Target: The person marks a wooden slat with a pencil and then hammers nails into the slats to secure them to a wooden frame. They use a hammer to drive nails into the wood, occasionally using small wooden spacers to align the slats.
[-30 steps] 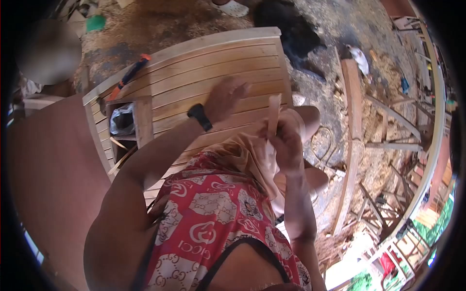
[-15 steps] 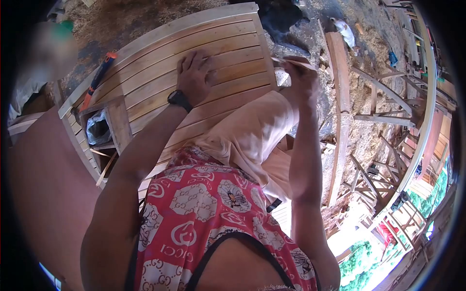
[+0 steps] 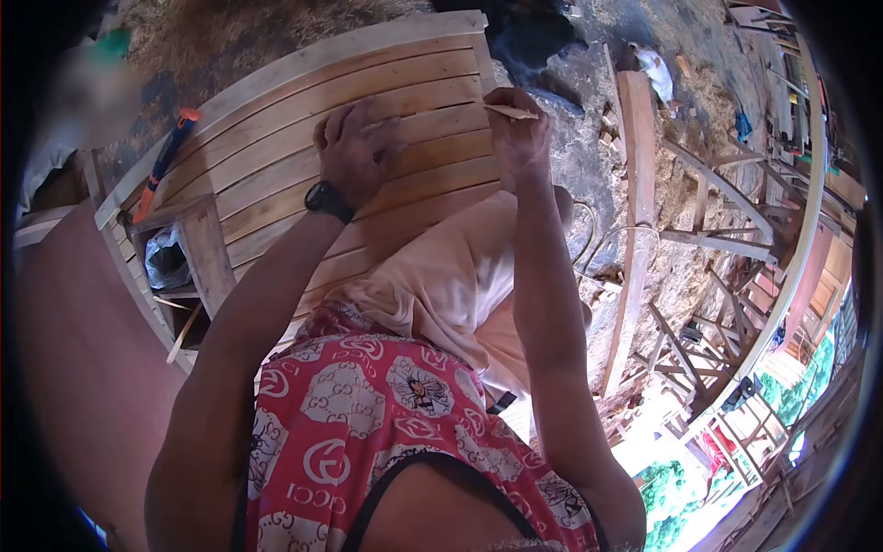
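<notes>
A slatted wooden panel (image 3: 423, 94) with a pale frame lies in front of me. Over its slats is my left hand (image 3: 354, 156), fingers spread and holding nothing, a dark watch (image 3: 328, 201) on the wrist. At the panel's right edge my right hand (image 3: 521, 147) pinches a thin, flat tan piece (image 3: 511, 112); its material cannot be made out. My leg in peach-coloured trousers (image 3: 441, 248) rests across the near part of the panel.
An orange and dark-blue handled tool (image 3: 166, 166) lies on the panel's left edge. Nearby stands a small wooden box (image 3: 207, 244) holding a plastic bag (image 3: 167, 256). A long timber beam (image 3: 636, 156) and wooden frames (image 3: 722, 193) are to the right. A white animal (image 3: 656, 72) is beyond.
My right hand has moved left with the tan piece, from beyond the panel to its right edge. My left hand stays over the slats, and the whole view has shifted slightly.
</notes>
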Available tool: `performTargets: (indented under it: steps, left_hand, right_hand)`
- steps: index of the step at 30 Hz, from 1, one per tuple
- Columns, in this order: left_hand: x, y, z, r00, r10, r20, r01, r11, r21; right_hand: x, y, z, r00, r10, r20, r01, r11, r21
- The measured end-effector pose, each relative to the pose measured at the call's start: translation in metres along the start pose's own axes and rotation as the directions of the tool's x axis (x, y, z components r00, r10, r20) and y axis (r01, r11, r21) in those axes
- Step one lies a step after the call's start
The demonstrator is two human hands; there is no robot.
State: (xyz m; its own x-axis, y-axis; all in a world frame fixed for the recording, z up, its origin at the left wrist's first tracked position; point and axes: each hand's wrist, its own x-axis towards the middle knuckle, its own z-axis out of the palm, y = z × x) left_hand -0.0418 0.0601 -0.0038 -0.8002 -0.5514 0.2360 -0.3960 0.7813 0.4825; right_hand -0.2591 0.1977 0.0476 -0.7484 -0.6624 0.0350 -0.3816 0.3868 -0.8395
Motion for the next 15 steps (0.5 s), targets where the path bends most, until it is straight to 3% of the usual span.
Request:
performTargets:
  steps: [2, 4, 6, 15]
  left_hand:
    - [0.000, 0.001, -0.001, 1.000, 0.000, 0.001, 0.000, 1.000, 0.027]
    - [0.001, 0.002, -0.002, 1.000, 0.004, 0.004, -0.004, 0.999, 0.051]
    - [0.003, 0.004, -0.005, 1.000, 0.008, 0.029, -0.010, 0.998, 0.065]
    - [0.001, 0.003, 0.000, 0.999, -0.012, -0.047, 0.012, 1.000, -0.003]
  right_hand:
    - [0.001, 0.002, 0.002, 0.999, -0.051, 0.004, 0.051, 0.999, -0.006]
    - [-0.001, 0.002, 0.005, 0.998, 0.033, 0.056, -0.035, 0.998, 0.050]
    - [0.000, 0.009, 0.011, 0.998, 0.008, 0.060, -0.011, 0.999, 0.050]
    - [0.006, 0.023, 0.019, 0.995, -0.058, 0.076, 0.056, 0.998, 0.031]
